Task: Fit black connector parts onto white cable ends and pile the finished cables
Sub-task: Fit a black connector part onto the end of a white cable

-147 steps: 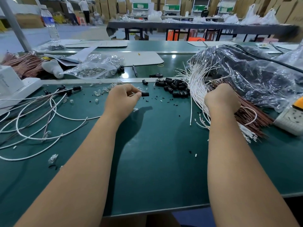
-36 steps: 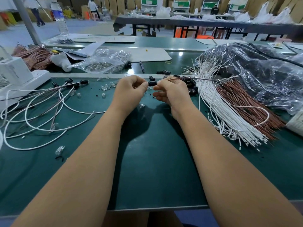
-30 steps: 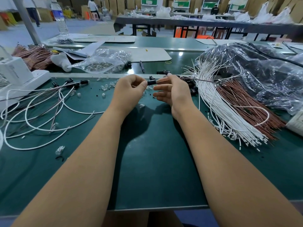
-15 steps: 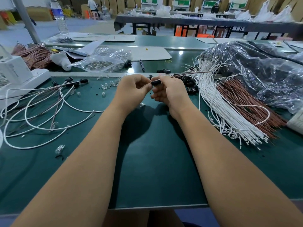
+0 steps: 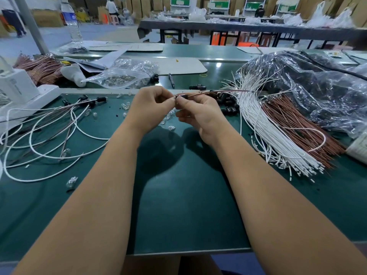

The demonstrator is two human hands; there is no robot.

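No legible text anywhere. Water bottle (image 5: 71,20) back left has a blue label w/ white print, too blurred to read. White device (image 5: 16,86) at left edge shows faint grey lettering on its side, can't make it out. Green signs (image 5: 180,1) on far racks: no readable chars. White item (image 5: 358,148) at right edge: markings unclear.
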